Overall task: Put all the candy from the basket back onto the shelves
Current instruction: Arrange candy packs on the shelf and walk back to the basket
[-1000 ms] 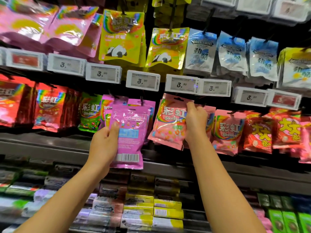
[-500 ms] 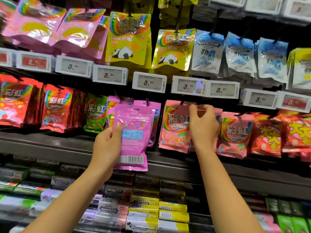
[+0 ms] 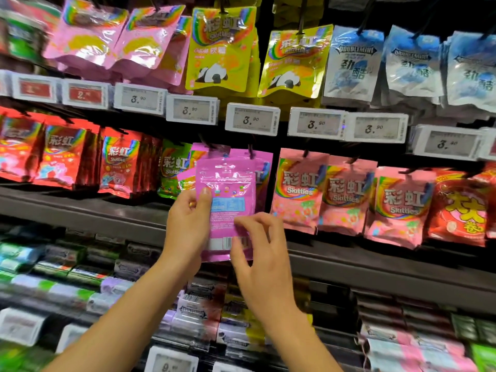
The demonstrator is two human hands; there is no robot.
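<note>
My left hand (image 3: 189, 224) grips a purple-pink candy bag (image 3: 226, 194) by its left edge, back side facing me, barcode at the bottom. The bag is held up in front of the matching purple bags (image 3: 264, 167) hanging on the middle peg row. My right hand (image 3: 257, 253) is at the bag's lower right corner, fingers spread and loosely curled, fingertips touching or just short of it. The basket is out of view.
Pink Skittles bags (image 3: 300, 189) hang right of the purple ones, green (image 3: 171, 170) and red bags (image 3: 120, 162) to the left. Price tags (image 3: 252, 120) line the rail above. Yellow panda bags (image 3: 220, 49) hang higher. Gum packs (image 3: 196, 310) fill the lower shelves.
My right hand let go of the pink Skittles bags and came down and left to the purple bag's lower corner. The left hand still holds the bag, now nearer the peg.
</note>
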